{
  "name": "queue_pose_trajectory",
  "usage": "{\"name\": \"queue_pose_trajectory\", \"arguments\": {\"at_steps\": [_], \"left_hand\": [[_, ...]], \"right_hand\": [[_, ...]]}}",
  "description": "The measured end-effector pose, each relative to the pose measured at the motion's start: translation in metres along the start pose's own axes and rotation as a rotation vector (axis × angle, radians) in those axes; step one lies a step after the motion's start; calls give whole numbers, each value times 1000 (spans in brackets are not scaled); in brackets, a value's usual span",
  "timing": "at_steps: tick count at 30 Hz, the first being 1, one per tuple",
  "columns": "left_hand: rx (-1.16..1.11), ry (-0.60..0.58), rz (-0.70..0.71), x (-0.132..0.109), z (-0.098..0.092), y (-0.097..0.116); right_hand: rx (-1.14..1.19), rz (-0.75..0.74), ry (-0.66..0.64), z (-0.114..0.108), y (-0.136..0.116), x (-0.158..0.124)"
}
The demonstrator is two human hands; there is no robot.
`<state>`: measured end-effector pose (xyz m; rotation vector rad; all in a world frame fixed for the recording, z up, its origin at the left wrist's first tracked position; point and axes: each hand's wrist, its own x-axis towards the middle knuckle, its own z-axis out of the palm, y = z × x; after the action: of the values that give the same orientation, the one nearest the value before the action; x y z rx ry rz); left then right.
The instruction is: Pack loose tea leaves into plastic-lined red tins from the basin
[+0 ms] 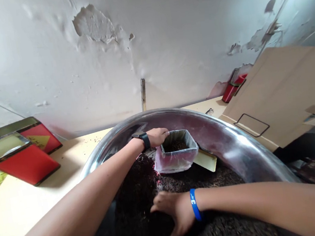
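My left hand (158, 136), with a black watch on the wrist, grips the back left rim of a small square container (178, 162). That container is pinkish with a whitish, cloudy outside, and dark bits lie inside it. It stands tilted in a large shiny metal basin (231, 139). Dark loose leaf-like bits (227, 221), resembling dry tea, cover the basin's bottom. Over them, in front of the container, is my right hand (177, 209), thumb and fingers apart, with a blue wristband behind it; it holds nothing visible. Beside the container lies a flat gold-coloured rectangular piece (206, 160).
Two red tins (30, 159) with gold insides stand on the pale tabletop (19, 200) at left. Another red tin (232, 88) is at the back right, partly behind a large cardboard box (287, 84). A peeling wall (165, 46) rises behind the basin.
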<state>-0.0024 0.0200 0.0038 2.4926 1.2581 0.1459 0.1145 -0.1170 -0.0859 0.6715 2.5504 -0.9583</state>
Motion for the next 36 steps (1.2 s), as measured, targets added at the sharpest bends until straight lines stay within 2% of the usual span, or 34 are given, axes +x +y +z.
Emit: {"name": "queue_pose_trajectory", "arguments": {"at_steps": [2, 5, 10, 14, 16, 20, 22, 25, 31, 33, 36], "left_hand": [[2, 3, 0, 0, 0, -1], [8, 6, -1, 0, 1, -2], [15, -2, -3, -1, -1, 0], [16, -11, -2, 0, -1, 1], [15, -12, -2, 0, -1, 1], [8, -7, 3, 1, 0, -1], [0, -5, 8, 2, 1, -2], [-22, -2, 8, 2, 2, -3], [-101, 12, 24, 2, 3, -4], [-139, 3, 34, 2, 2, -5], [-189, -32, 39, 1, 0, -9]], "right_hand": [[20, -79, -74, 7, -2, 5], [-32, -104, -181, 9, -5, 10], [-158, -164, -466, -11, -27, 2], [-255, -241, -594, -18, -43, -1], [-252, -231, -653, -14, -43, 2], [-91, -165, -759, -4, -38, 8], [-45, -187, -717, -6, -37, 6], [-5, -253, -533, -28, -40, -8], [58, -343, -155, -108, -39, -51], [10, -310, 29, -134, -33, -63], [-117, -156, 324, -163, -16, -70]]}}
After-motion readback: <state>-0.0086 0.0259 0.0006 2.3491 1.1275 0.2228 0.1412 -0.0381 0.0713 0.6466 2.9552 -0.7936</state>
